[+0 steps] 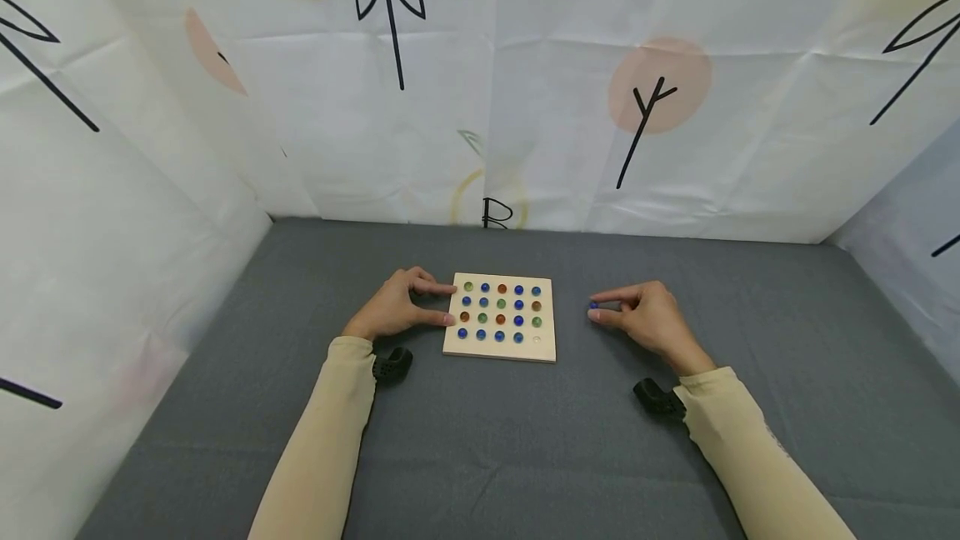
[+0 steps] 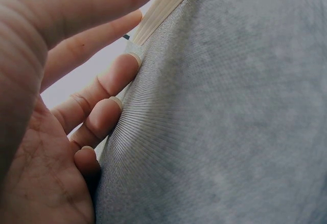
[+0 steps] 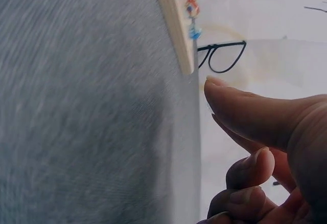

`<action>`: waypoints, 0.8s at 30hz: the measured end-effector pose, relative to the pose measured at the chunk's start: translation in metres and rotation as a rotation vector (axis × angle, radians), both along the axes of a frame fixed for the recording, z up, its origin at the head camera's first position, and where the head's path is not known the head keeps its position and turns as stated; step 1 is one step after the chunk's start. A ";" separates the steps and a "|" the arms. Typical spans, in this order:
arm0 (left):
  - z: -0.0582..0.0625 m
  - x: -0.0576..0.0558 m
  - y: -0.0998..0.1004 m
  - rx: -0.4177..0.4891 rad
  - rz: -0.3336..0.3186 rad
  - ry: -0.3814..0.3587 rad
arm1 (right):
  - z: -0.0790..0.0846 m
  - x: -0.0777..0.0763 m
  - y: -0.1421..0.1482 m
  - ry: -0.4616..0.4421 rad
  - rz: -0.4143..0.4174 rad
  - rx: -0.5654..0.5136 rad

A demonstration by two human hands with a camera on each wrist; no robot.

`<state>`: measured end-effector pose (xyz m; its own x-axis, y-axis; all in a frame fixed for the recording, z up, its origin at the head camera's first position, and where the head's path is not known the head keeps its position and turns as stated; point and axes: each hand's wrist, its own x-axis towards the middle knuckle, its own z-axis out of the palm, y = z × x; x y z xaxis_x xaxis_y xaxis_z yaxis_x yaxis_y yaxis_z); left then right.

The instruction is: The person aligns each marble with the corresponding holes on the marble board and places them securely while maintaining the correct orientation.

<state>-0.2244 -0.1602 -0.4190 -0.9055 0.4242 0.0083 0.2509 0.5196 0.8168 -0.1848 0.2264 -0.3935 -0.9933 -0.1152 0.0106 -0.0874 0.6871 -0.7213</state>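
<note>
A square, pale wooden board [image 1: 501, 350] lies flat on the grey cloth. Rows of glass marbles [image 1: 500, 319] in blue, green and reddish brown sit in its hollows, and a bare round hollow shows at the near right corner. At the board's left edge, my left hand [image 1: 405, 304] touches it with thumb and index finger held apart and fairly straight. My right hand [image 1: 649, 322], to the right of the board and apart from it, pinches a dark blue marble [image 1: 593, 305] between thumb and index finger. In the right wrist view the thumb hides that marble.
Grey cloth [image 1: 480, 448] covers the table around the board. A white sheet with plant drawings [image 1: 555, 107] hangs behind it and along the sides. Each wrist carries a black device, one by the left sleeve [image 1: 392, 366] and one by the right sleeve [image 1: 660, 399].
</note>
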 end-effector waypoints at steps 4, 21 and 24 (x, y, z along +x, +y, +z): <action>0.000 0.000 0.001 0.002 0.004 -0.004 | 0.007 0.003 -0.005 0.003 0.005 -0.014; 0.000 0.001 0.000 0.001 0.006 0.000 | 0.016 0.014 -0.026 0.018 0.067 -0.053; 0.000 0.000 0.000 -0.001 0.009 -0.006 | 0.016 0.015 -0.031 0.023 0.077 -0.050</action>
<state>-0.2239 -0.1605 -0.4194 -0.9095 0.4157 0.0024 0.2411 0.5227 0.8177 -0.1693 0.1958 -0.3776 -0.9809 -0.1900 0.0414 -0.1558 0.6410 -0.7516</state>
